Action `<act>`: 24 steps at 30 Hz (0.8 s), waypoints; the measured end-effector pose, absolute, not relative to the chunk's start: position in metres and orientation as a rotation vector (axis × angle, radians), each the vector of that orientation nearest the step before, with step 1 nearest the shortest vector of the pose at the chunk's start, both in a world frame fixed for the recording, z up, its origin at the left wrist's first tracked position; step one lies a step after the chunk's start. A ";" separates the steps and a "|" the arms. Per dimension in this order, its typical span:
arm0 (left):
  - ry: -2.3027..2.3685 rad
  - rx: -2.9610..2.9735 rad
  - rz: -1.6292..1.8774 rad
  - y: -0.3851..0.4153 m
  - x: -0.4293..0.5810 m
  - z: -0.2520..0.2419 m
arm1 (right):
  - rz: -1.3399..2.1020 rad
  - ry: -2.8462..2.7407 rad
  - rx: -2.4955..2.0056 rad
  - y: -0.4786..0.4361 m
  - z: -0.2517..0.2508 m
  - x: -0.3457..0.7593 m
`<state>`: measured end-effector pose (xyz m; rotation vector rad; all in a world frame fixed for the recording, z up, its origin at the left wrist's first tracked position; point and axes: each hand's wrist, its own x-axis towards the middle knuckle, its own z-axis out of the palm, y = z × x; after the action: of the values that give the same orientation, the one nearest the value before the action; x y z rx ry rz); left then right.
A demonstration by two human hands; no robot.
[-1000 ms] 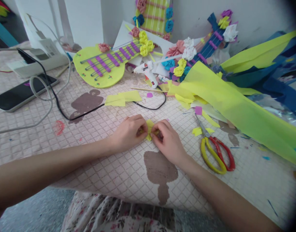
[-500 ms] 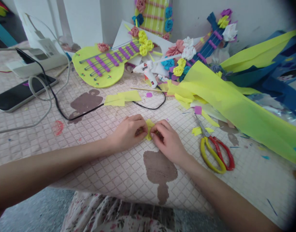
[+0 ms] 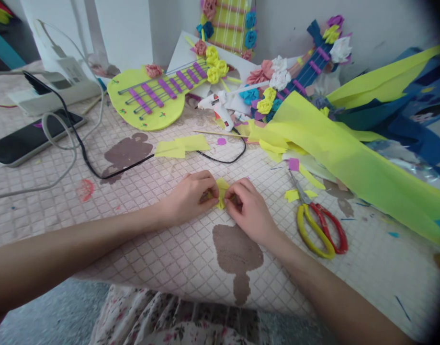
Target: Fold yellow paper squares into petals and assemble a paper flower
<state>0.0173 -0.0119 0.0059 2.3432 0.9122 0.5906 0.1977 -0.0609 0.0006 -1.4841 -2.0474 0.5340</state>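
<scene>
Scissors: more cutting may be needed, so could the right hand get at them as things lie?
Probably yes. The scissors lie flat beside the right hand, with only bare tablecloth between and nothing over the handles. But that hand and the left hand both pinch the small yellow paper.

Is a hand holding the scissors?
No, the scissors lie on the table; the left hand and right hand pinch yellow paper.

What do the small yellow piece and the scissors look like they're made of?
The yellow piece, pinched between left hand and right hand, looks like thin matte paper or felt, softly creased. The scissors seem to have smooth plastic handles, yellow and red, with grey metal blades.
</scene>
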 end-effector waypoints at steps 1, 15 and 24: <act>0.912 2.344 0.598 -0.012 0.018 0.005 | 0.529 -2.048 -1.489 -0.061 0.000 0.197; 0.911 2.366 0.613 -0.012 0.018 0.005 | 0.497 -2.057 -1.480 -0.063 -0.002 0.195; 0.921 2.392 0.617 -0.013 0.017 0.003 | 0.576 -2.076 -1.449 -0.063 0.000 0.199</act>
<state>0.0169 -0.0131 0.0029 2.3922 0.9210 0.6172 0.1985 -0.0634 -0.0003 -1.4489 -2.0758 0.5760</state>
